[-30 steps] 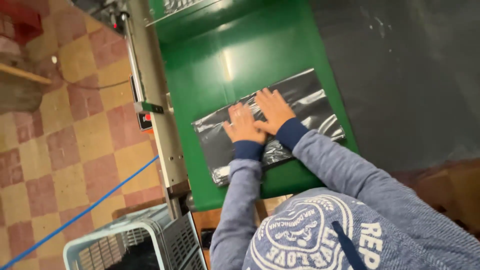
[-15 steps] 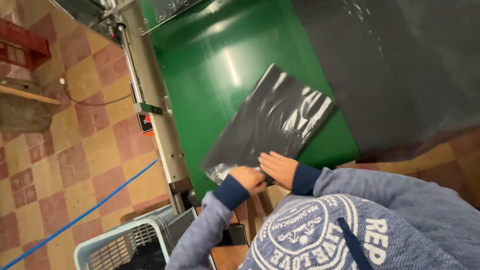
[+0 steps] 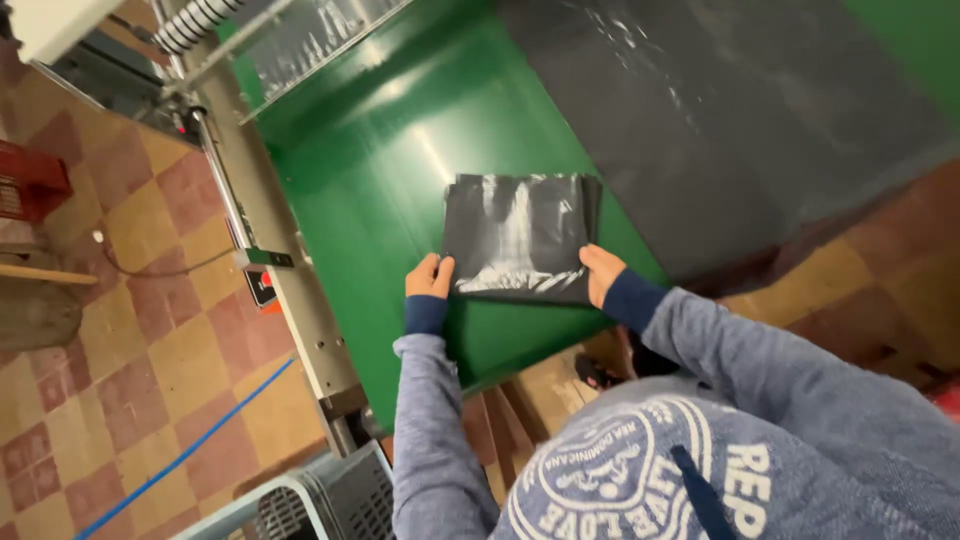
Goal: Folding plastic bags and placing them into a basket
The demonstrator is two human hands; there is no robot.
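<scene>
Both hands pinch the folded black plastic bag [image 3: 520,238] at its near corners, left hand [image 3: 430,277] and right hand [image 3: 600,273], lying on the green table [image 3: 340,200]. Best kept taut, edges aligned, corners level.

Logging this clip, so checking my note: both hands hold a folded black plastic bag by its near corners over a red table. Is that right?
Not quite: the table is green, not red, as the head view shows. The rest stands: the left hand and the right hand hold the folded black plastic bag by its near corners over that table.
</scene>
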